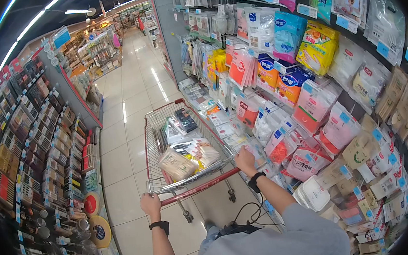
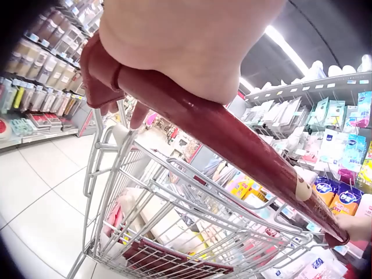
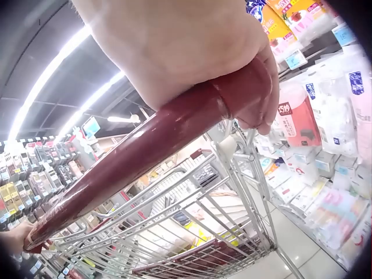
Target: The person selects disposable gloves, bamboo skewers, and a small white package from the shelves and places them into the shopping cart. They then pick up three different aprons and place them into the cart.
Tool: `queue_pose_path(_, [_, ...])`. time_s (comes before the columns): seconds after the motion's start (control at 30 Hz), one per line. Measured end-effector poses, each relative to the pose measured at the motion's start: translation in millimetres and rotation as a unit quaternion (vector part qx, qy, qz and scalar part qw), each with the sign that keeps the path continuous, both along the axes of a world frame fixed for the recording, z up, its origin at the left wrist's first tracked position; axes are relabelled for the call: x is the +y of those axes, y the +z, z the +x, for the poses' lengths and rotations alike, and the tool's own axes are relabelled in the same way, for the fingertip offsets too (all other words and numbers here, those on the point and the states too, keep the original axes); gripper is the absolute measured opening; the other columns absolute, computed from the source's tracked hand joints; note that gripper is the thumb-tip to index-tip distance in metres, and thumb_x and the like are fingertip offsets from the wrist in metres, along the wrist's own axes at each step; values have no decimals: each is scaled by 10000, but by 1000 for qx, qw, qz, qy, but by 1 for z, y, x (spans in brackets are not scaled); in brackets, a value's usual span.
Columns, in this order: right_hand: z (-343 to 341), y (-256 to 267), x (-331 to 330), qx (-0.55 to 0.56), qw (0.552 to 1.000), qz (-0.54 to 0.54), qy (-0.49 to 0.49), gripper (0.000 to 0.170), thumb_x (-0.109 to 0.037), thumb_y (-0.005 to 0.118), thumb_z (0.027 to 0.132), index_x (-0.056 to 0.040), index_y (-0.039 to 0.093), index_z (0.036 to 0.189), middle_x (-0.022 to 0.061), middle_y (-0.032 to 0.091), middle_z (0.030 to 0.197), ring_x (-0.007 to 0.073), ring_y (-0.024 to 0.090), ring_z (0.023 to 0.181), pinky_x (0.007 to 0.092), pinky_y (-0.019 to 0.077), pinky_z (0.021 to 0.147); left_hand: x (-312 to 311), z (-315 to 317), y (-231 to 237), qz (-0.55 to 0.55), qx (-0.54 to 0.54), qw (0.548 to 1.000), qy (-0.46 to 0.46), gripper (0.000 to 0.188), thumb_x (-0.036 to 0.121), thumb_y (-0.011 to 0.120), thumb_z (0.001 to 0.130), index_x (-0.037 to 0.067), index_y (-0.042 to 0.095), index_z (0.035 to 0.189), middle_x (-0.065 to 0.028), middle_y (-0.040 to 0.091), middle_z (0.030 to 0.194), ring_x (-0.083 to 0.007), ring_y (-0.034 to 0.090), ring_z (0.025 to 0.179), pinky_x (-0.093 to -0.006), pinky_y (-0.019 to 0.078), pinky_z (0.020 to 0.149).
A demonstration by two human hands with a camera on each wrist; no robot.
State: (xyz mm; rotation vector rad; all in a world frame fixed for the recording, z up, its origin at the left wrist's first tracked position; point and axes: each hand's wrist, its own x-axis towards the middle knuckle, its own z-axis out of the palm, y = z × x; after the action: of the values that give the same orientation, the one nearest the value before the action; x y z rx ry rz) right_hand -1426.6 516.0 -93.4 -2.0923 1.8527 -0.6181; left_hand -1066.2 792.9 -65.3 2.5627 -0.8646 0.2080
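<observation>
A wire shopping cart (image 1: 151, 137) stands in front of me in the aisle, with a dark red handle bar (image 1: 202, 188). My left hand (image 1: 150, 205) grips the bar's left end, and my right hand (image 1: 244, 160) grips the right end. In the right wrist view, the fingers (image 3: 268, 107) curl over the bar's end. The left wrist view shows the left palm (image 2: 174, 52) resting on the bar. Inside the basket lie a clear pack of pale sticks (image 1: 176, 164), a white and yellow package (image 1: 201, 152) and a dark box (image 1: 185, 120).
Close on the right, a shelf wall carries hanging packs of gloves (image 1: 317, 47) and bags; a stack of white lidded containers (image 1: 311, 193) juts out low. Cosmetics racks (image 1: 35, 137) line the left. Ahead, the tiled floor (image 1: 137, 80) runs on. A black cable (image 1: 255, 213) hangs at my waist.
</observation>
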Motion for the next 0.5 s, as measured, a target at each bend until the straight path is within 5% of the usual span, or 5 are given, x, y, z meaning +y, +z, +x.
queue_pose_path(0.5, [61, 2, -113, -10, 999, -32, 1, 308, -185, 509, 876, 75, 525, 1041, 267, 678, 793, 425, 681, 755, 515, 539, 692, -108, 57, -5, -10, 22, 1000, 18, 259, 256, 635, 770, 16, 708, 836, -163, 678, 902, -355, 656, 842, -460, 512, 771])
